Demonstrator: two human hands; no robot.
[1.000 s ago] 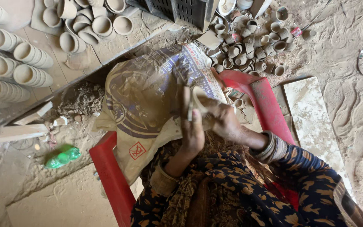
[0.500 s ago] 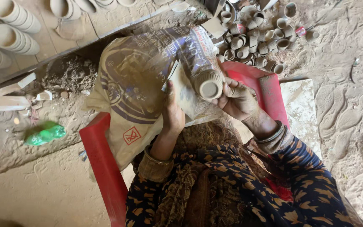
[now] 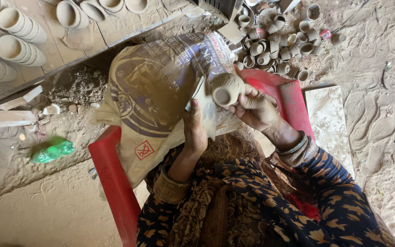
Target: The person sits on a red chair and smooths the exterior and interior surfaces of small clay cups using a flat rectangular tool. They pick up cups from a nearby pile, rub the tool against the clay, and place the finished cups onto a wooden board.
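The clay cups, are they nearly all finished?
Done: stacked clay cups sit in rows on the board. In hand: the right hand holds one small clay cup, the left hand a flat scrap against it. Left: a loose cup heap on the ground.

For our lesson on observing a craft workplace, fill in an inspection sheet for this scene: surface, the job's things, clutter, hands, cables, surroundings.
Surface: dusty earthen floor with footprints; printed woven sack spread over the lap and red plastic chair.
Job's things: small unfired brown clay cup, its mouth towards the camera; a thin pale scrap beside it.
Clutter: heap of small clay cups on the floor; crushed green plastic bottle; clay rubble.
Hands: right hand grips the cup; left hand holds the scrap.
Cables: nothing seen.
Surroundings: rows of stacked clay cups on boards; flat stone slab.
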